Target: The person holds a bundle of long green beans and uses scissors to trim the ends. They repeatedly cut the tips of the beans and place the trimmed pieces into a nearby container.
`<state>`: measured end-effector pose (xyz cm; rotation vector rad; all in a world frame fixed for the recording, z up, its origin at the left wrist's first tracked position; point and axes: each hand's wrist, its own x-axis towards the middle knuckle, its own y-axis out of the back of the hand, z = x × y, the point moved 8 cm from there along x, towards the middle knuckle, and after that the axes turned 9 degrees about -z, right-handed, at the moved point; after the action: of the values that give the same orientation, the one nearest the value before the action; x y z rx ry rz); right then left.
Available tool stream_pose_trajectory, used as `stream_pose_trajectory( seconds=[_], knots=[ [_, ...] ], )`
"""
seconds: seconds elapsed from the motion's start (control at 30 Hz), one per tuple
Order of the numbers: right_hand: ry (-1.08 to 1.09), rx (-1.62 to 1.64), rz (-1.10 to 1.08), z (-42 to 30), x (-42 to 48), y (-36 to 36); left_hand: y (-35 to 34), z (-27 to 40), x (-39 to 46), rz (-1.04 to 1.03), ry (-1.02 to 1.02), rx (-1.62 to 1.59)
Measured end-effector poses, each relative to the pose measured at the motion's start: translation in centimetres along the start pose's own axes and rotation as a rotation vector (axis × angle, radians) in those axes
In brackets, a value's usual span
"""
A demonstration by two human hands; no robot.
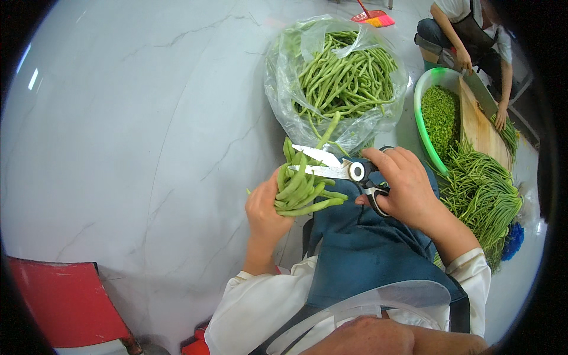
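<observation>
My left hand [265, 208] grips a bunch of green beans [297, 188] whose ends point up and to the right. In my right hand [406, 186] is a pair of kitchen scissors [330, 166] with black and white handles. The scissor blades are apart and lie over the top of the bunch. Just beyond my hands, a clear plastic bag [284, 102] stands open on the floor with a large heap of long green beans [346, 80] inside. A dark blue apron [368, 253] covers my lap.
At the right, a green-rimmed basin [418, 111] holds chopped greens, with a wooden cutting board [479, 124] across it. A co-worker's hand [501, 116] rests on green stalks there. Long green stalks [483, 195] are piled nearer me. A red broom [373, 18] lies beyond; a red object [66, 301] stands lower left.
</observation>
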<state>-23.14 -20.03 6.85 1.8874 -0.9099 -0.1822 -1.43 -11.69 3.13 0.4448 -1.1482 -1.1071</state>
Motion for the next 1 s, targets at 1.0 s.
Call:
stream_pose_trajectory(
  seconds=[1.0],
  knots=[
    [-0.057,0.520,-0.296,0.0,0.5,0.2,1.7,-1.0,0.7,0.018,-0.029,0.174]
  ],
)
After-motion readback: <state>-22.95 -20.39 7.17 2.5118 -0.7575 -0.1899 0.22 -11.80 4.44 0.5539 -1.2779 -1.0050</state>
